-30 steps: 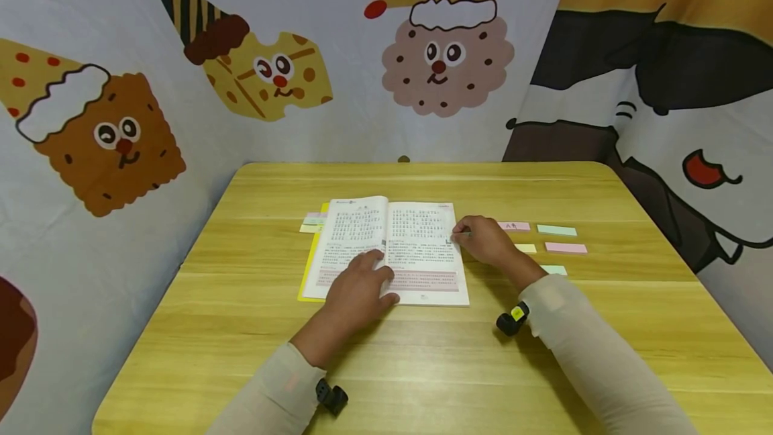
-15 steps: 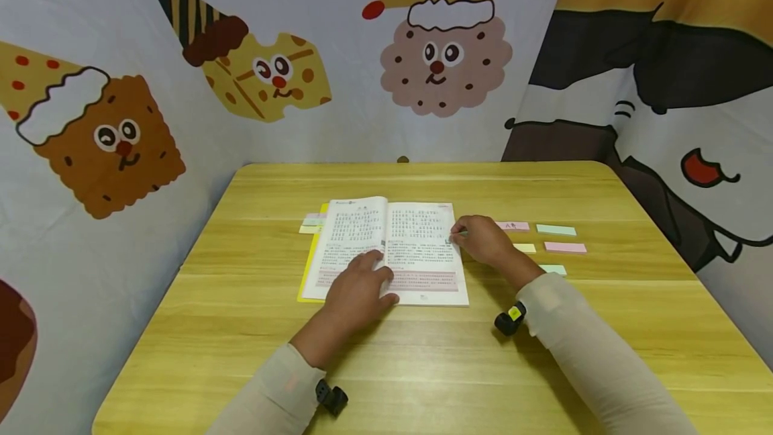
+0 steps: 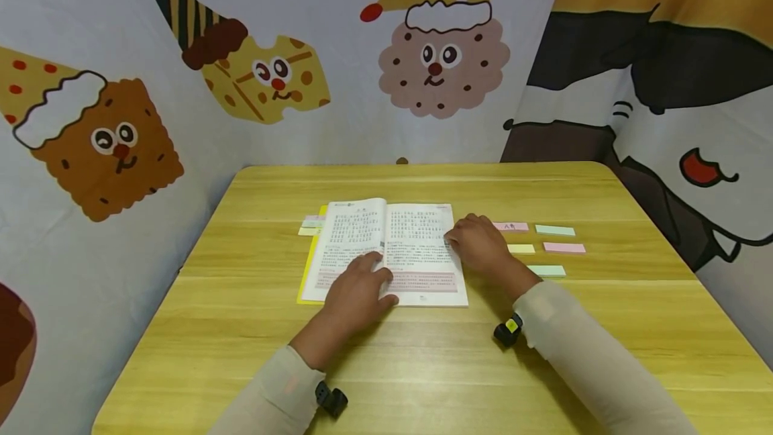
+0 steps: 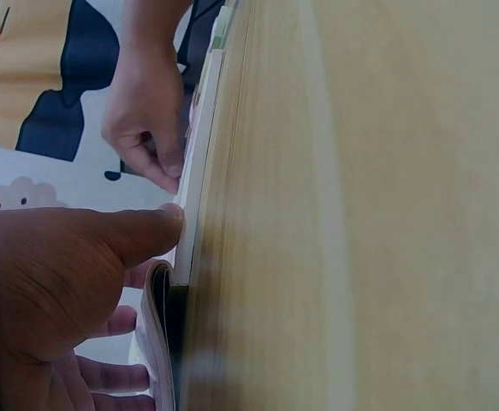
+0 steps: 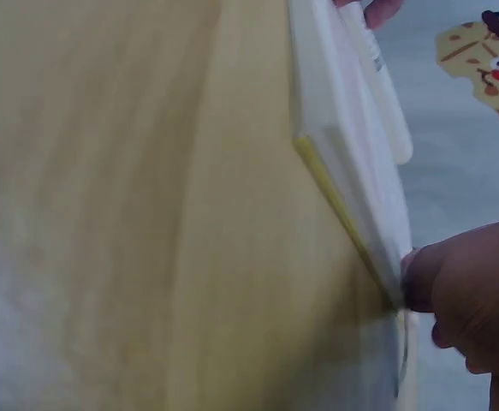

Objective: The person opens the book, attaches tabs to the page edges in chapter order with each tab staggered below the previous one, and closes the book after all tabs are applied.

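An open book (image 3: 419, 225) with printed pages and a yellow cover lies on the table. My left hand (image 3: 357, 287) rests flat with spread fingers over its lower middle, near the gutter; in the left wrist view the left thumb (image 4: 142, 235) lies along the lower page edge. At the right page edge my right hand (image 3: 481, 245) has curled fingers, thumb and forefinger pinching a small sticky note, mostly hidden by the hand. A pale strip (image 5: 412, 355) shows just below those fingers in the right wrist view. Sticky notes (image 3: 310, 227) stick out from the book's left side.
On the wooden table (image 3: 241, 354), right of the book, lie several paper strips: a pink strip with writing (image 3: 512, 227), a plain pink strip (image 3: 564, 248), a yellow strip (image 3: 522, 248) and a green strip (image 3: 547, 270). A cartoon-printed cloth (image 3: 362, 133) hangs behind the table.
My right hand has shifted slightly left, its fingertips now over the right page edge, and more of the lower green strip shows. The left hand and book stay in place.
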The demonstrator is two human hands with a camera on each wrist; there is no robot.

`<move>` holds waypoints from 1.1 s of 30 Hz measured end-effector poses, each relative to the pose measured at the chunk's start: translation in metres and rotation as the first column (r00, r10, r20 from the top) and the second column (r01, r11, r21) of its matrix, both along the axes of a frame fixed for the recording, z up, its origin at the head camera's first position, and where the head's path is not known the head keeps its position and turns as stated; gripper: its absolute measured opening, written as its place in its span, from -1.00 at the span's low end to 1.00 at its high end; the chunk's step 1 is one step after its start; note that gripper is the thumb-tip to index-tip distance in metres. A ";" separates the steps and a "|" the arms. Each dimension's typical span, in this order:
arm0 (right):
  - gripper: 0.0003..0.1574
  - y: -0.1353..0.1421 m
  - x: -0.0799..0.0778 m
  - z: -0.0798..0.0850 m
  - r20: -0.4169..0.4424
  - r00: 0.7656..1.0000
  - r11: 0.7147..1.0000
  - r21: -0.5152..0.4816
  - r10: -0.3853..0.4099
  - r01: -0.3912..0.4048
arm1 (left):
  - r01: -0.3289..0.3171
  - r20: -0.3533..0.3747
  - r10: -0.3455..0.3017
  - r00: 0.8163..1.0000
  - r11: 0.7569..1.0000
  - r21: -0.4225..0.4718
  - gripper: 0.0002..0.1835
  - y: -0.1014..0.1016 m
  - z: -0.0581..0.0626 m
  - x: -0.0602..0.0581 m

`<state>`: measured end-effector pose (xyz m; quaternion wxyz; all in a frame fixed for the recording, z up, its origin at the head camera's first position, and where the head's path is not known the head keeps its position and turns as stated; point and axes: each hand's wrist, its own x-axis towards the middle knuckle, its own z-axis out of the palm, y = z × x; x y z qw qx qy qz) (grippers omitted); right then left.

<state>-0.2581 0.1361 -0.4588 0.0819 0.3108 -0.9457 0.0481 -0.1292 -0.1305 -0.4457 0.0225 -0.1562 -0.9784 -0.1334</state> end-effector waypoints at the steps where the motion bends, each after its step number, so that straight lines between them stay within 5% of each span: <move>1: -0.77 0.000 0.002 0.001 -0.003 1.000 1.000 0.025 0.019 -0.019 | 0.000 0.000 0.000 1.000 1.000 0.000 -0.62 0.000 0.000 0.000; 12: -0.76 0.006 0.041 0.015 0.015 0.979 0.977 0.067 0.201 -0.202 | -0.006 0.011 0.006 1.000 1.000 -0.008 -0.59 0.000 -0.001 -0.001; 19: -0.73 0.015 0.078 0.022 0.070 0.954 0.956 -0.008 0.293 -0.293 | 0.008 0.012 -0.008 1.000 1.000 -0.029 -0.42 0.003 0.001 0.002; 25: -0.73 0.024 0.104 0.022 0.131 0.957 0.966 -0.046 0.257 -0.253 | 0.038 -0.006 -0.038 0.999 0.999 -0.039 -0.48 0.005 0.002 0.001; 33: -0.84 0.041 0.113 0.022 0.194 0.957 0.975 -0.103 0.214 -0.197 | 0.041 -0.002 -0.041 0.999 0.998 -0.050 -0.53 0.007 0.001 -0.001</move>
